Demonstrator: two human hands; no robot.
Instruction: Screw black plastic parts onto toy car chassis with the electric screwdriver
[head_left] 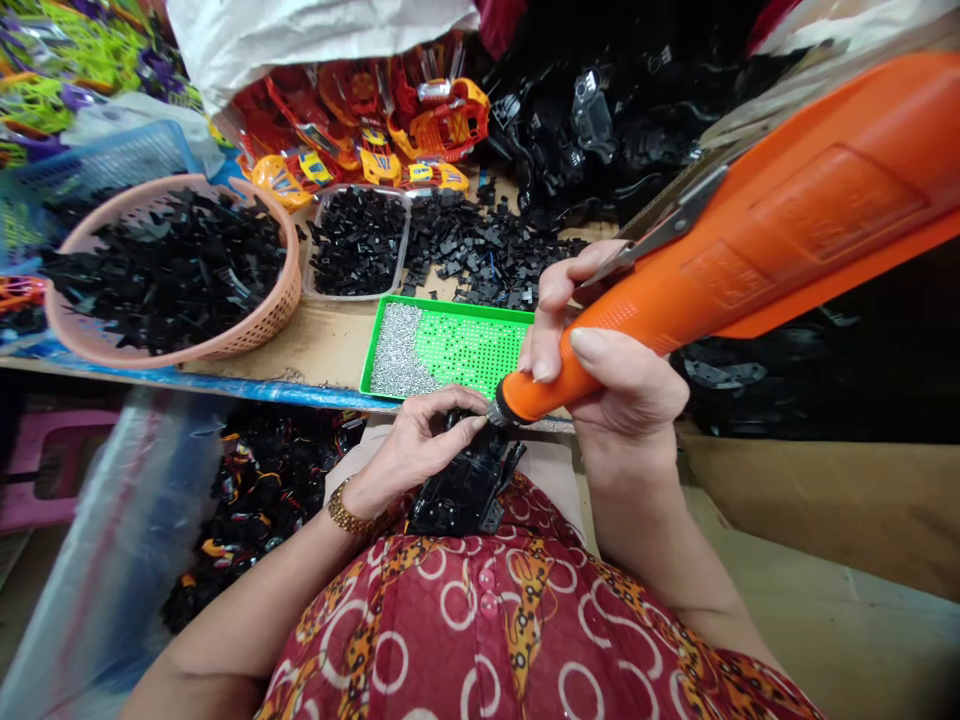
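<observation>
My right hand (pixel 600 360) is wrapped round an orange electric screwdriver (pixel 750 240), whose tip points down at a black plastic toy-car chassis (pixel 465 485) held over my lap. My left hand (pixel 424 440) grips the top of that chassis, fingers pinched close to the screwdriver tip. Just beyond my hands, a green tray (pixel 450 345) holds a heap of small silver screws at its left side.
A pink basket (pixel 169 270) of black parts stands at the left, with a clear tub (pixel 358 240) of black pieces and loose ones beside it. Red and yellow toy shells (pixel 375 120) lie behind. A bag (pixel 247 490) of assembled parts sits below the table edge.
</observation>
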